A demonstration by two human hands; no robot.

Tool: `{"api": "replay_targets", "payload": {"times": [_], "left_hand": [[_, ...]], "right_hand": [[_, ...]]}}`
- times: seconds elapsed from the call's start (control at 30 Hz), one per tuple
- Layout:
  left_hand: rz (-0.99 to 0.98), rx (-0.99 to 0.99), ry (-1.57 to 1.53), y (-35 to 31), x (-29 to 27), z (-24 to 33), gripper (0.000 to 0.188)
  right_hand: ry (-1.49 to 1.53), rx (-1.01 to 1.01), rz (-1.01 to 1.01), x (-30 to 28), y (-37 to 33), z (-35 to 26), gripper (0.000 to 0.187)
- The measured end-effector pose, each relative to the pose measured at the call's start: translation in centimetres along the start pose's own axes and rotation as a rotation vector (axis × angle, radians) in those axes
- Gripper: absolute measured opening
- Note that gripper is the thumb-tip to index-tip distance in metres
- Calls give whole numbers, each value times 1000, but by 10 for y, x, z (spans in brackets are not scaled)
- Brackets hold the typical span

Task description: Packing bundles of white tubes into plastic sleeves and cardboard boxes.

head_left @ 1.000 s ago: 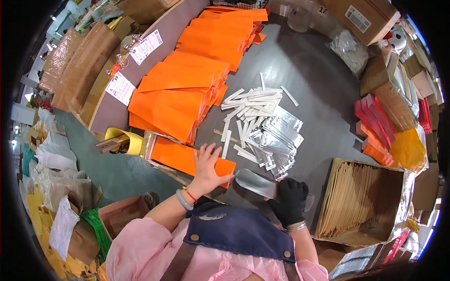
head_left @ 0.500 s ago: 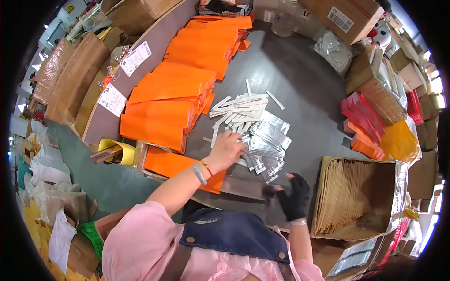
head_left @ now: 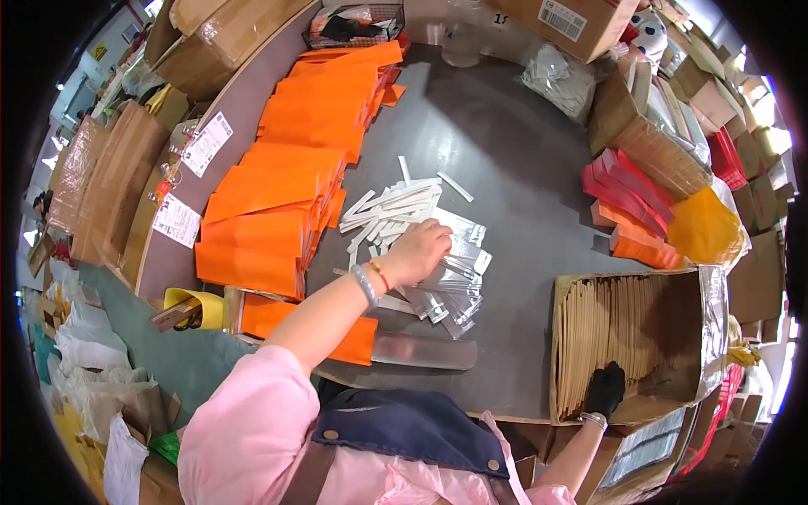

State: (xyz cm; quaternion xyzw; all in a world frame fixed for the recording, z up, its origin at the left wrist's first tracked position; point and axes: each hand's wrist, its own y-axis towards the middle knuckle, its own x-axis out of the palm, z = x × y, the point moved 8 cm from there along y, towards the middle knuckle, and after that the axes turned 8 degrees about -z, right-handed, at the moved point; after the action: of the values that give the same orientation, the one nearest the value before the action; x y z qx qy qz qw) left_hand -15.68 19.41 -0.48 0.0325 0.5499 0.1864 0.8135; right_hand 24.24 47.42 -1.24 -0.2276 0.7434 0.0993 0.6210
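My bare left hand (head_left: 421, 251) is over a pile of flat silver packets (head_left: 459, 290), its fingers curled together at their upper edge. What lies under the fingertips is hidden. Loose white strips (head_left: 391, 206) are heaped just beyond that hand. Under my left forearm, an orange sleeve (head_left: 347, 341) lies near the table's front edge, with a translucent grey strip (head_left: 425, 352) extending from its right end. My right hand (head_left: 605, 390), in a black glove, reaches into a cardboard box (head_left: 713, 316) against a tight row of thin brown card pieces (head_left: 602, 324). Its fingers are unclear.
Overlapping stacks of orange sleeves (head_left: 252, 223) line the table's left side. A yellow holder (head_left: 206, 309) is at the left edge. Red packets (head_left: 627, 189) and an orange stack (head_left: 635, 240) sit at right, beside a yellow bag (head_left: 707, 225). A clear jar (head_left: 460, 42) stands at the back.
My right hand has moved right, from above the table's front edge into the cardboard box. My left hand has shifted slightly right and farther over the silver packets. The whole view has shifted.
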Motion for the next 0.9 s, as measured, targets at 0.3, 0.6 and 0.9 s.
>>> {"api": "replay_targets", "payload": {"times": [0.3,0.6,0.9], "left_hand": [[-442,-369,-38,34,32,-38,33],[-419,-402,-291,22,15,-21,22],[-431,-397,-190,-131,6,72,42]], "right_hand": [[34,18,87,10,-2,17,33],[258,-26,328,-24,-20,3,31],[387,-738,-407,37,-84,-222,23]]}}
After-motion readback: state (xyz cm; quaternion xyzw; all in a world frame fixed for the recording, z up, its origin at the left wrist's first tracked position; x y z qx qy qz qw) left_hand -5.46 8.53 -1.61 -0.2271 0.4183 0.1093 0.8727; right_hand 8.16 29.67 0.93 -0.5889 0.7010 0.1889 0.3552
